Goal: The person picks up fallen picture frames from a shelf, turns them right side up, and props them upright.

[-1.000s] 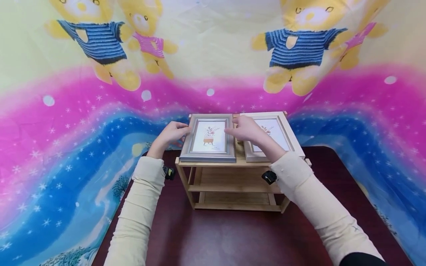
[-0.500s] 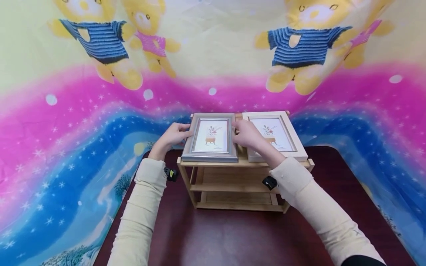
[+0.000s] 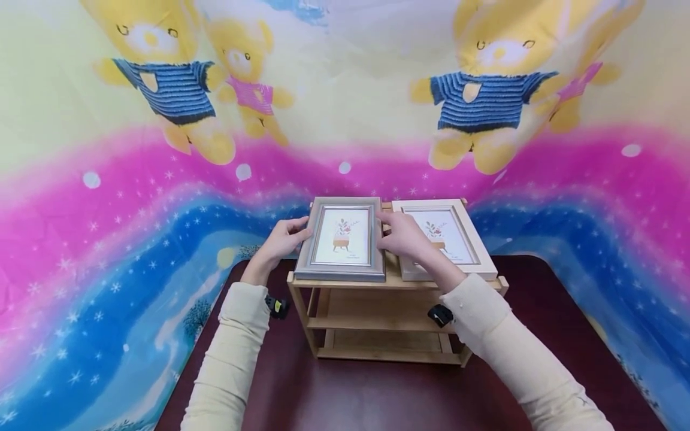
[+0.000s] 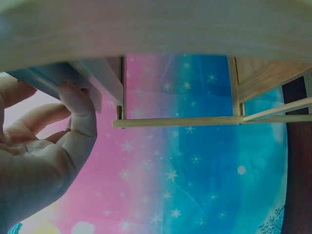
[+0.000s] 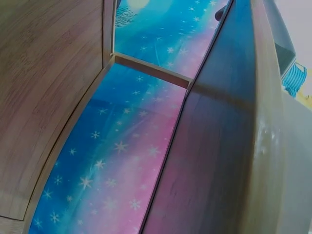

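Observation:
A silver picture frame (image 3: 339,273) with a potted-plant print lies face up on the left part of a wooden rack's top (image 3: 393,276). My left hand (image 3: 281,240) holds its left edge, thumb at the side and fingers bent. In the left wrist view the left hand (image 4: 53,151) has its thumb against the frame's edge. At the frame's right edge, my right hand (image 3: 405,237) grips with thumb and forefinger. Its wrist partly covers a white picture frame (image 3: 477,239) lying alongside. The right wrist view mostly shows the rack's boards; the hand's grip is hidden there.
Below the top, the rack has a middle shelf (image 3: 377,306) and a lower shelf (image 3: 385,341). It stands on a dark red table (image 3: 366,395). Behind and around hangs a printed cloth (image 3: 345,108) with bears and snowflakes.
My right fingers have shifted from over the silver frame's right border to its outer side, uncovering more of the white frame. The head view has tilted up slightly. The left hand stays at its edge.

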`<state>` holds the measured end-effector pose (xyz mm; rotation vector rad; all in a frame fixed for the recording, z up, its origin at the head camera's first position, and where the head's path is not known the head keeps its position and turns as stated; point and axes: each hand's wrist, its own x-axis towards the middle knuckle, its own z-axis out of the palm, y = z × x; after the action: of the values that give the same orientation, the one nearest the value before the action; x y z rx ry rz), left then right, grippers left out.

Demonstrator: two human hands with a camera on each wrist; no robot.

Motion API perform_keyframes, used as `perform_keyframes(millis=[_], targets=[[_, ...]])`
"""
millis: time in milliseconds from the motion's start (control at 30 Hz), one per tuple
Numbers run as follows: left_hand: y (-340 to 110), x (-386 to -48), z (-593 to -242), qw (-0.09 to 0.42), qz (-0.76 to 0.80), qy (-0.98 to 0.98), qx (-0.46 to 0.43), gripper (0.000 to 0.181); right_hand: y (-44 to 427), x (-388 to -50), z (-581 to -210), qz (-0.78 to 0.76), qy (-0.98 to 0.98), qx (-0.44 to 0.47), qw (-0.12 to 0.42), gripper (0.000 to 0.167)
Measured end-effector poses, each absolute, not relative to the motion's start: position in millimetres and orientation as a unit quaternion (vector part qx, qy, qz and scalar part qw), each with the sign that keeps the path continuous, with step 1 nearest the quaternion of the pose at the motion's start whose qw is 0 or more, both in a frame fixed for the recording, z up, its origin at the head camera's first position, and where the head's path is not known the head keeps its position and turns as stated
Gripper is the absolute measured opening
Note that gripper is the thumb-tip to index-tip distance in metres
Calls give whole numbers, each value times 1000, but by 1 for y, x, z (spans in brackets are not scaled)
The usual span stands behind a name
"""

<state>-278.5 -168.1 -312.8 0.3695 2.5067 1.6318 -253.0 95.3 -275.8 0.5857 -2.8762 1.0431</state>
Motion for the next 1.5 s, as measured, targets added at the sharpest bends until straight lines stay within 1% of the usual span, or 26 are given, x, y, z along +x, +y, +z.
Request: perform_keyframes(millis=[67,133,300,400,600,700,867,1500], targets=[[-168,-277,-315,54,545,827,129,51,97,-252,-278,347,-921,176,8,61],[-168,-275,-316,44,548,824,136,51,98,-252,-279,369,-915,165,0,67],[-168,-273,-316,24,560,815,151,50,101,-255,-280,425,-895,138,-5,69],[-168,-273,-316,7,573,805,157,50,102,-257,-280,457,-880,132,4,73],[-166,-273,-314,-34,597,783,172,48,103,-259,-279,511,-851,117,33,63],[-165,-272,-314,-54,606,773,180,49,104,-259,-278,530,-842,96,32,60],[-165,-273,-312,-69,624,756,185,50,102,-259,-273,561,-824,69,30,59],[-160,-265,-300,-163,635,725,212,50,100,-250,-264,593,-794,85,99,51]])
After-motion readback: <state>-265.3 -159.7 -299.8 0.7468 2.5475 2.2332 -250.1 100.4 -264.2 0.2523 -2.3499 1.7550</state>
